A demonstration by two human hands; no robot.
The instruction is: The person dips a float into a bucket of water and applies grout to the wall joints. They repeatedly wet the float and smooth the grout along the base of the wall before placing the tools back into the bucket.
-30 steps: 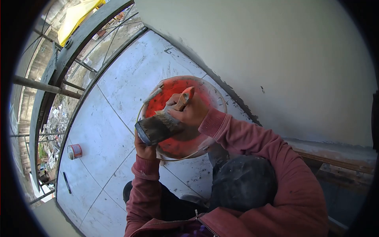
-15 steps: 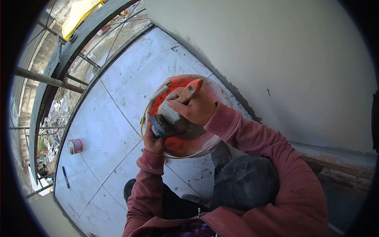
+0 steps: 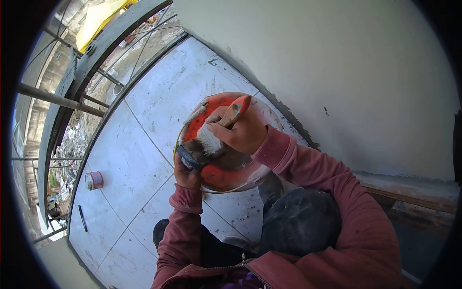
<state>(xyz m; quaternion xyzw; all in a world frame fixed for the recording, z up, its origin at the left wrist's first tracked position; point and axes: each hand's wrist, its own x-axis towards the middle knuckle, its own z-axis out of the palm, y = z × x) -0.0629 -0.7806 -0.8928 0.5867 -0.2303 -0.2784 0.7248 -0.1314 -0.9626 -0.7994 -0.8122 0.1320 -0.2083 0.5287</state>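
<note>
My right hand point(image 3: 246, 132) grips a paintbrush point(image 3: 236, 111) by its wooden handle with an orange end, and the whitish, caked bristles point down to the left. My left hand point(image 3: 187, 176) is closed around a dark, bluish block-shaped object point(image 3: 189, 157) whose exact kind I cannot make out. The bristle end is right beside that object; whether they touch is hard to tell. Both hands are over an orange-red bucket point(image 3: 221, 177) smeared with whitish residue. A yellow cord or handle point(image 3: 176, 144) curves along its left rim.
A small tin point(image 3: 94, 180) and a thin black stick-like item point(image 3: 82, 218) lie on the dusty tiled floor point(image 3: 144, 178). A pale wall point(image 3: 337, 72) rises on the right. Metal railing or scaffold bars point(image 3: 62, 100) stand along the left edge, with rubble beyond.
My left hand has tilted the dark object and shifted it slightly left, away from the bristles. The paintbrush has moved only a little, with more of its bristles showing.
</note>
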